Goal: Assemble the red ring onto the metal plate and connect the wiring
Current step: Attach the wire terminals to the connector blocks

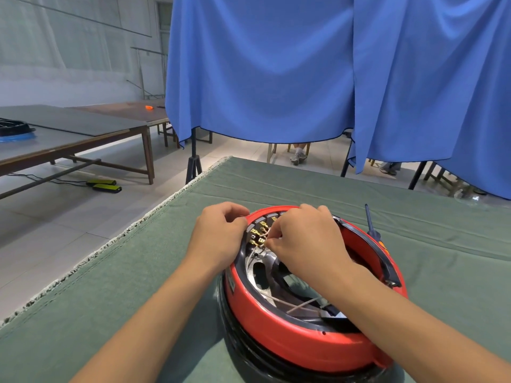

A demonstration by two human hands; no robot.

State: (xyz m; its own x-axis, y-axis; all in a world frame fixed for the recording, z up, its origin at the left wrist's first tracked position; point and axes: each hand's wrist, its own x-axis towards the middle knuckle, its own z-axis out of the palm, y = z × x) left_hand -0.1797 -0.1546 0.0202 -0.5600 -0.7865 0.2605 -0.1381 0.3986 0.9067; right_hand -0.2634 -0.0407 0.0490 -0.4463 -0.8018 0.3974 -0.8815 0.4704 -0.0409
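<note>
The red ring (290, 335) sits on a black round base on the green cloth, tilted toward me. Inside it shows the silvery metal plate (261, 268) with openings and thin pale wires (301, 306). Several brass terminals (255, 233) line the ring's inner far-left wall. My left hand (218, 236) grips the ring's far-left rim with curled fingers. My right hand (307, 241) reaches inside the ring and pinches a thin wire at the terminals; its fingertips hide the connection.
A screwdriver (372, 228) with a dark shaft lies on the green cloth (138, 272) behind the ring at right. The table's left edge runs diagonally. Blue curtains (276, 64) hang behind. Other tables (69, 134) stand at left.
</note>
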